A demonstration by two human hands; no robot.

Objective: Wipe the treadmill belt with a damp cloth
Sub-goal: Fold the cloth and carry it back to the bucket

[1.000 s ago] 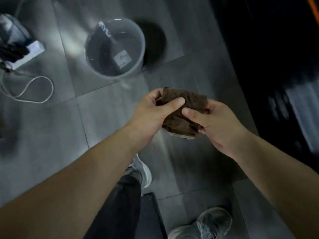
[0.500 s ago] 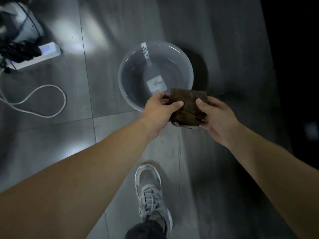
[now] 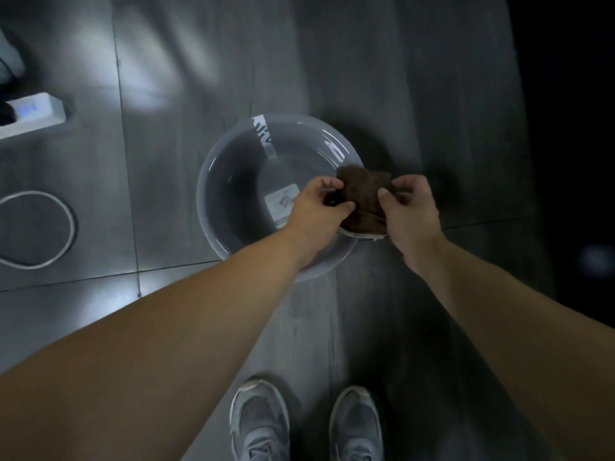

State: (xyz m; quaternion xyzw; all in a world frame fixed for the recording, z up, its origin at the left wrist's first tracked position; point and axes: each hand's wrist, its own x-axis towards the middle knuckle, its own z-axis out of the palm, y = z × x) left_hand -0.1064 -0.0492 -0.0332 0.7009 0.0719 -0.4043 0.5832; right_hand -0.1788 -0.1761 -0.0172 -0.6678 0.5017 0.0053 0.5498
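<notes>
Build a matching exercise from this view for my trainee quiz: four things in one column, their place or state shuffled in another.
1 cloth
2 basin
3 power strip
4 shoes

A bottom edge of view
B gripped by left hand and right hand
C white, at left edge
D round, beneath the cloth

Pairs: 1-B, 2-D, 3-C, 4-A

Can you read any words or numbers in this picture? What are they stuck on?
Nothing here can be read for sure.
Strip sticker on the basin wall: dark marks, too blurred to read.
White label on the basin's bottom: a small mark, too blurred to read.
Power strip: blue lights only, no words visible.
Brown cloth: no writing.
</notes>
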